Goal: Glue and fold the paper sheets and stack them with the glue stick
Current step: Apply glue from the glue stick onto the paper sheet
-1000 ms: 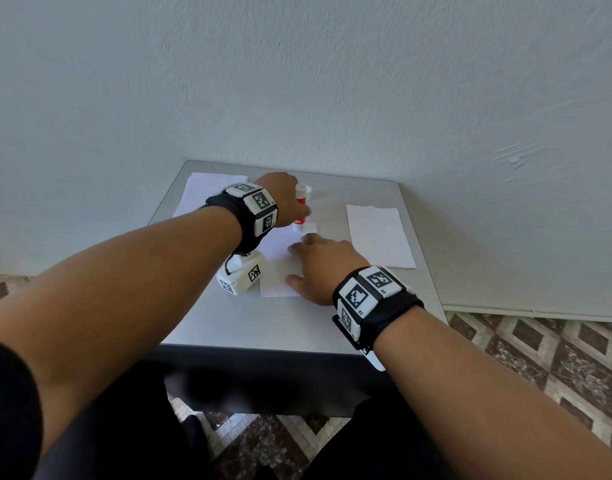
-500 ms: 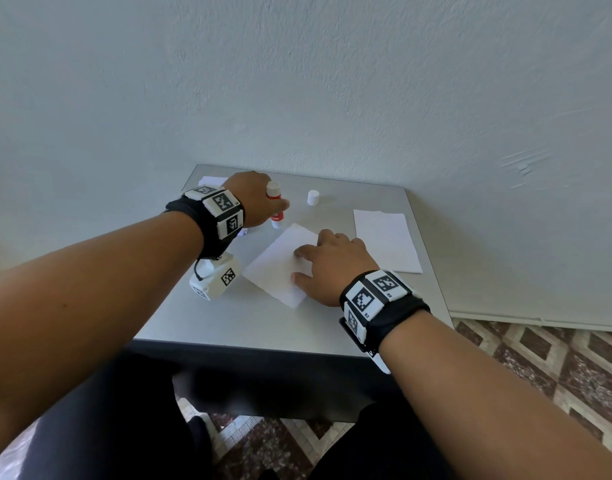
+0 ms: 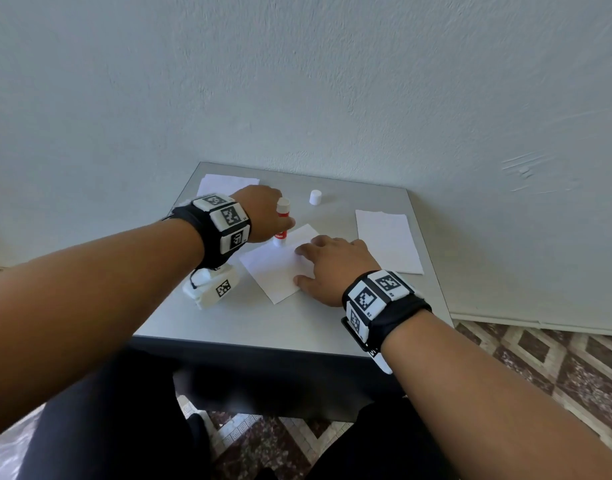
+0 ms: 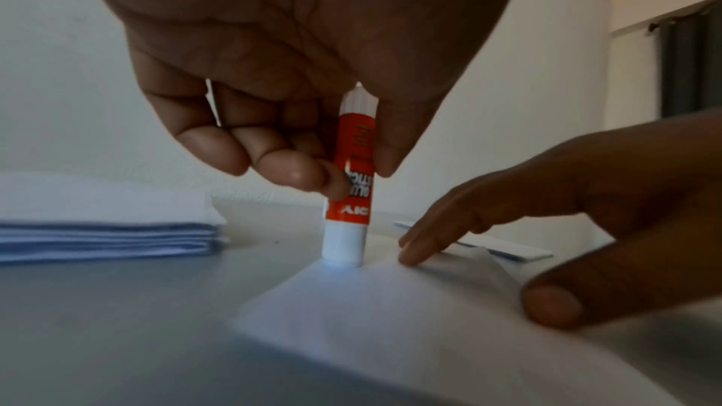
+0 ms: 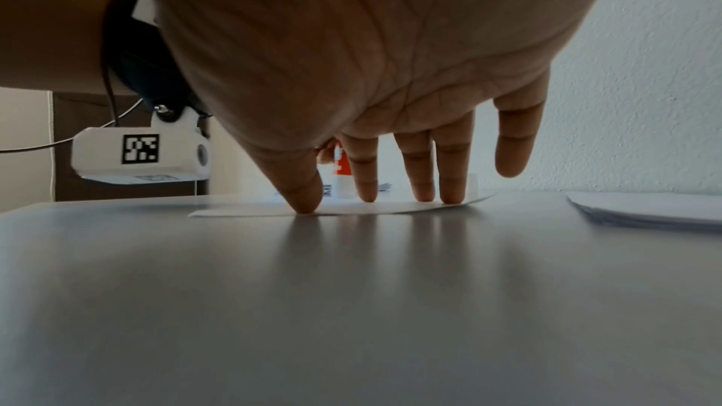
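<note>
Upside down on the glue stick (image 4: 350, 184): "DIY" in white at the red label's lower end, above it probably "GLUE STICK", partly hidden by a fingertip. Square black-and-white coded markers on the wrist bands (image 3: 230, 223), unreadable as text.

The head view looks forward and down from above onto the counter (image 3: 297, 323) and both forearms, with the wall beyond. The left wrist view sits low and close under the palm, facing the glue stick (image 4: 349, 193). The right wrist view skims the counter surface from beneath the palm. All three share the sheet (image 3: 280, 271) and glue stick.
</note>
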